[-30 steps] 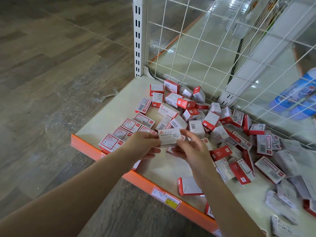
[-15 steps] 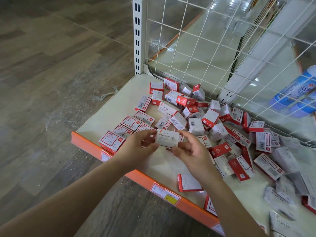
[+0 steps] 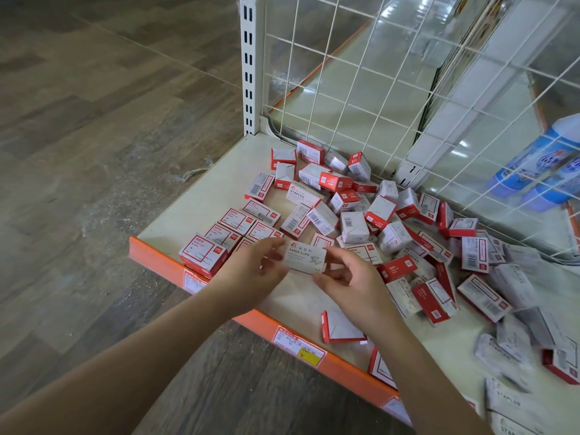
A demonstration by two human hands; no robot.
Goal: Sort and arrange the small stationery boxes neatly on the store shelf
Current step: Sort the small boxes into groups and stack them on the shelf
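A white box marked PAPER CLIPS (image 3: pixel 304 257) is held just above the shelf (image 3: pixel 204 196), face up towards me. My left hand (image 3: pixel 251 274) pinches its left end and my right hand (image 3: pixel 348 277) pinches its right end. To the left, near the front edge, several red-and-white boxes (image 3: pixel 229 237) lie side by side in a neat group. A loose heap of red and white boxes (image 3: pixel 361 208) covers the shelf from the back corner to the right. One red-edged box (image 3: pixel 340 326) lies alone near the front lip.
The shelf has an orange front lip (image 3: pixel 251 318) with price labels (image 3: pixel 298 345). A white wire grid (image 3: pixel 392 89) closes the back, fixed to a slotted upright (image 3: pixel 249 64). Blue-and-white containers (image 3: pixel 539 164) stand behind the grid at right. Wooden floor (image 3: pixel 94 120) lies left.
Both hands kept hold of the box and turned it, so its printed PAPER CLIPS face now shows more plainly. The boxes on the shelf have not moved.
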